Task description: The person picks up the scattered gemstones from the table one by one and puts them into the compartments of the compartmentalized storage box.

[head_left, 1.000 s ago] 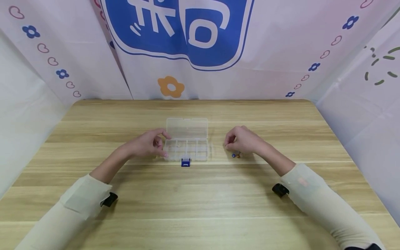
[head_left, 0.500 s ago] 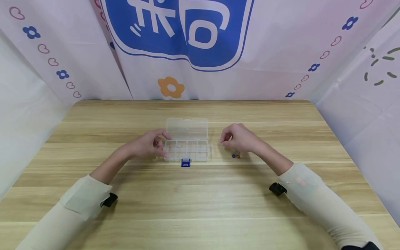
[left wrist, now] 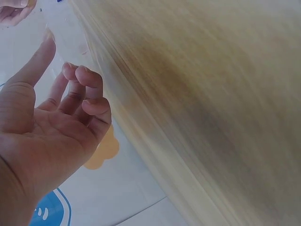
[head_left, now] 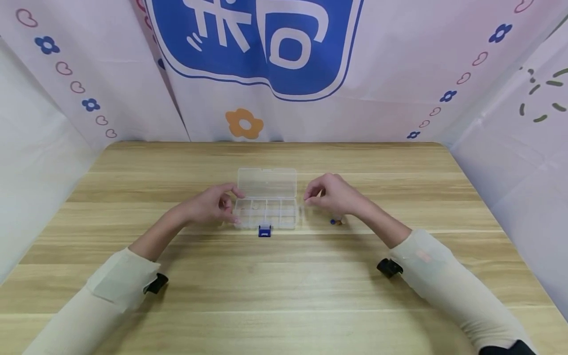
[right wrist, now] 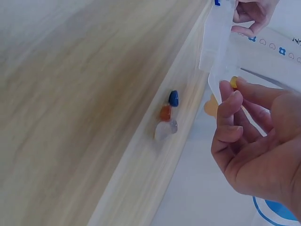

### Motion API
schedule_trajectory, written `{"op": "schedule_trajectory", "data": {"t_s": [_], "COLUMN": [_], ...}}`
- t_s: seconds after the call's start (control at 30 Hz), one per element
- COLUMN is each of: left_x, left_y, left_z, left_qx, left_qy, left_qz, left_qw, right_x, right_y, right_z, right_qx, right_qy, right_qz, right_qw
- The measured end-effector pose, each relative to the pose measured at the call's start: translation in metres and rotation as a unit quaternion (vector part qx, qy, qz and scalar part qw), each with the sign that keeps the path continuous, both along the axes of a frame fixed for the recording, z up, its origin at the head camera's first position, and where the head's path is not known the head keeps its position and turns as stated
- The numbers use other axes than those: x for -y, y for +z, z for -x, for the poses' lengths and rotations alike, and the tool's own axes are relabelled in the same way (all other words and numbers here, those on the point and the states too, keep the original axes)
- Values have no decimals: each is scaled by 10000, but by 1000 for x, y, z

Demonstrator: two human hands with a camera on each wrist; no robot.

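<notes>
A clear plastic compartment box (head_left: 280,228) lies on the table with its lid (head_left: 267,182) folded back and its blue latch (head_left: 265,231) facing front. My left hand (head_left: 212,204) holds the box at its left end, thumb at the front corner and index finger near the hinge. Just right of the box, my right hand (head_left: 334,195) pinches a small yellow polished stone (right wrist: 233,82) between thumb and index finger. Below that hand lie a blue stone (right wrist: 174,98), an orange stone (right wrist: 165,113), a whitish stone (right wrist: 163,131) and a greyish stone (right wrist: 174,126), close together.
Small pieces show faintly in the back-left compartments of the box. The wood-grain table (head_left: 284,286) ends at the back against a printed cloth (head_left: 377,113). White cloth also hangs along both sides.
My right hand has moved left and slightly back, away from the loose stones and closer to the box. The left hand has stayed at the box's left end.
</notes>
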State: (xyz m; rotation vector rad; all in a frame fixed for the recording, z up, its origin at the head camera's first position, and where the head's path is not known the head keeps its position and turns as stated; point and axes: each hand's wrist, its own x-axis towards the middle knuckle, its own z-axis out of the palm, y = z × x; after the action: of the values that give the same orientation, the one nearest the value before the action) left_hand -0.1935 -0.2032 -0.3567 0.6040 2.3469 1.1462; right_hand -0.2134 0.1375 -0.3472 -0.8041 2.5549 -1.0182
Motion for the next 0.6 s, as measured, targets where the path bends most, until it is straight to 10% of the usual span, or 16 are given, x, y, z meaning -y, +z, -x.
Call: {"op": "schedule_trajectory", "data": {"t_s": [0.6], "left_x": [-2], "left_y": [4], "left_z": [-3], "left_qx": [-53], "left_qy": [9], "left_qz": [44], "left_qw": [10000], "right_x": [23], "right_y": [0], "right_z": [-2], "right_qx": [179], "right_qy": [282], "right_qz": [428], "right_qw": [9985]}}
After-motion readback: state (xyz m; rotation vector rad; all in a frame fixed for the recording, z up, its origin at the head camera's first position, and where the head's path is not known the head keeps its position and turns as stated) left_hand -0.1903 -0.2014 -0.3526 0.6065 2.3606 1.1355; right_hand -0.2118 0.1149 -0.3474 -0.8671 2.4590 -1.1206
